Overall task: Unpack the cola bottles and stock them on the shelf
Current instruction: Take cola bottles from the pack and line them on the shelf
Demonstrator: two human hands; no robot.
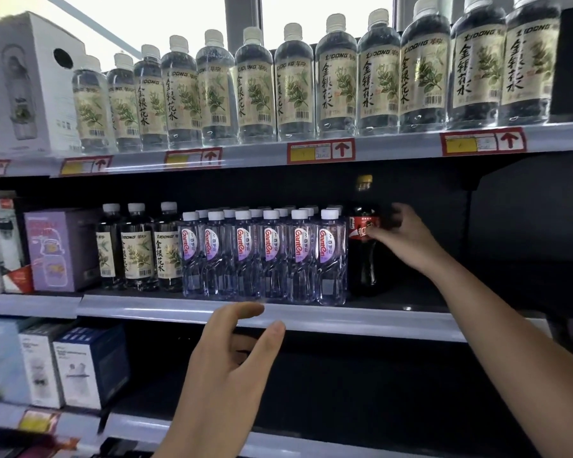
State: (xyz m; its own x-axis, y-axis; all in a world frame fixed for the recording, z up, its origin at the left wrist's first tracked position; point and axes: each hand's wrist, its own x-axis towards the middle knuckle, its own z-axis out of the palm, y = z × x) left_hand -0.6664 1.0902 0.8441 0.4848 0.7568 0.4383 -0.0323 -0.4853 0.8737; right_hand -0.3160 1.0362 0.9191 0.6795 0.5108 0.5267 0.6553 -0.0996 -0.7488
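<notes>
a single cola bottle [364,239] is being kept upright on the middle shelf [278,314], set just beside the right edge of the block of ganten water bottles [265,256], its red label facing forward and its yellow cap standing higher than the white caps next to it. the bottle is being held at label height by the right hand [401,238], the thumb being pressed on the front of the label and the other fingers being curled around its right side and back, so the grip is narrow and closed on the bottle. to the right of the bottle the middle shelf is being left as dark open room, running as far as the dark side panel [523,233], and the right forearm is being stretched across that room from the lower right. the left hand [232,355] is being held in front of the shelf's pale front edge, below the water bottles, with fingers spread loosely and nothing being gripped; whether it is touching the edge cannot be told. left of the water bottles, three herbal drink bottles [139,249] are being lined up, then a purple box [62,249] near the left end. the upper shelf [311,153] is being filled edge to edge by a row of the same herbal drinks, with red price tags [321,151] being carried on its front lip.
</notes>
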